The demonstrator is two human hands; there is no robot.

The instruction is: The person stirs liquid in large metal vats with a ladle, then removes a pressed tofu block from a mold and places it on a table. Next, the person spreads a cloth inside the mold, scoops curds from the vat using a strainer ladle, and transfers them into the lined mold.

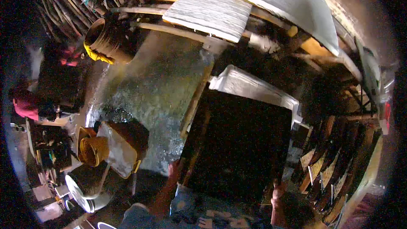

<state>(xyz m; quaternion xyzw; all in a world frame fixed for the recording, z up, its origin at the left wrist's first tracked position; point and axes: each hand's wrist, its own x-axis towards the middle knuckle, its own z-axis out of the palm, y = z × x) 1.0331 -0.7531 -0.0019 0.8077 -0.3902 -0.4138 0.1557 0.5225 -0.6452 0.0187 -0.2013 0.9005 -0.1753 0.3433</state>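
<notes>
A large, dark rectangular board (239,144) is held in front of my body and fills the middle of the view. My left hand (173,170) grips its left edge near the lower corner, the fingers partly hidden. On the opposite edge, my right hand (277,191) is closed around the lower right side. The board's face is too dark to show detail. Just beyond its far edge is a white tub (254,85), partly covered by the board. A narrow wooden strip (197,101) runs along the board's left side.
White ribbed slabs (210,12) and a smoother pale panel (292,6) lie across wooden poles (169,30) ahead. A drum with a yellow rim (98,55) stands far left. Nearer are a yellow container (91,150) and white round-rimmed object (78,193). Slanted boards (328,169) stand right. The floor (157,80) looks wet.
</notes>
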